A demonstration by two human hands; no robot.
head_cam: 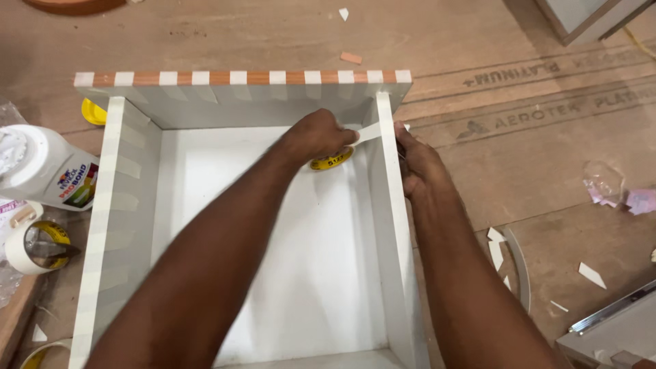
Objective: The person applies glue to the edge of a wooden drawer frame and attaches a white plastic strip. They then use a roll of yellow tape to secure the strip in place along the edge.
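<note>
**Both hands on a strip of tape at the box's far right corner**

Two bare forearms fill the near part of the view, rising from 6 o'clock toward 12 and 1 o'clock over a white open box (273, 273) that lies on a brown board floor (519, 157).

Left hand (316, 135): its fingers are curled closed around a roll of masking tape (332, 160) with a yellow core. Only the lower edge of the roll shows under the palm. It sits inside the box, near the far right corner, at about 12 o'clock from the centre of the view.

Right hand (417, 160): it rests on the outer face of the box's right wall (391, 205), at 1 o'clock. Its fingertips press a pale tape strip (369, 133) that runs from the roll over the top edge of that wall. The fingers are bent and close together, pinching or pressing the strip; which of the 2 I cannot tell.

Pale strips of tape cross the far wall's brown edge (239, 77) at even gaps, and more lie along the left wall (109, 205).

At 9 o'clock, outside the box, stand a white glue bottle (48, 167) and a second tape roll (34, 246). White offcuts (591, 275) lie scattered at 3 to 4 o'clock.
</note>
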